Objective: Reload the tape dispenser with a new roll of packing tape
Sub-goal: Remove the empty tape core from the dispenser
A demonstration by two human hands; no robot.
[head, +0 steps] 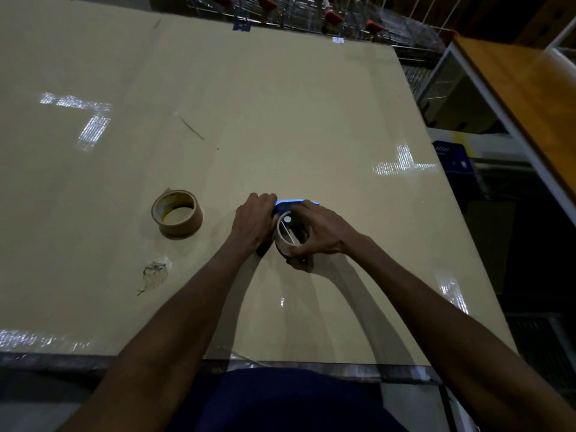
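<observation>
Tape dispenser [291, 210] — blue, lying on the cardboard-covered table [280, 120] near the middle front — is sitting between both hands. The right hand [324, 232] is curling its fingers around the nearly empty core [288, 236] mounted on the dispenser, thumb underneath. The left hand [254, 221] is closing over the dispenser's left side, fingers bent down on the blue body. Well to the left, a brown roll of packing tape [176, 212] is lying flat on the table, apart from both hands. Nearer the front edge, a crumpled scrap of clear tape [156, 271] is sticking to the surface.
</observation>
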